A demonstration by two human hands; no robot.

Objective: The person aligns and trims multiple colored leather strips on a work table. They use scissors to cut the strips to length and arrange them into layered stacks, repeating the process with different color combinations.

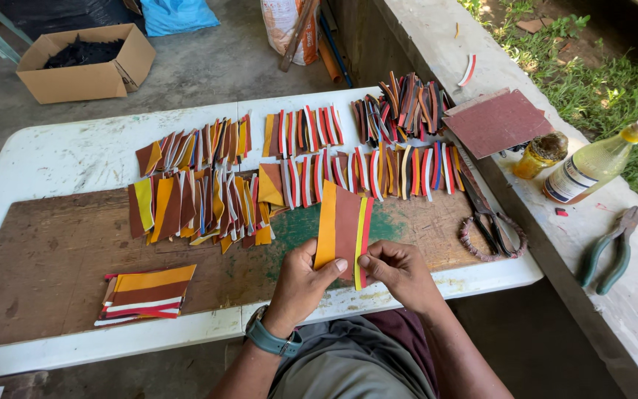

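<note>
Both hands on one striped piece.
I see my left hand and right hand pinching the upright striped piece at its bottom edge, long axis pointing away.

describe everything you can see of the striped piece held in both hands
The striped piece is a flat, thin panel of joined strips: orange, wide brown, thin yellow and red at the right edge. It looks like foam or rubber sheet. It is held upright, slightly fanned wider at the top, above the wooden board. The left hand pinches its lower left with the thumb on the front; the right hand grips its lower right edge.
</note>
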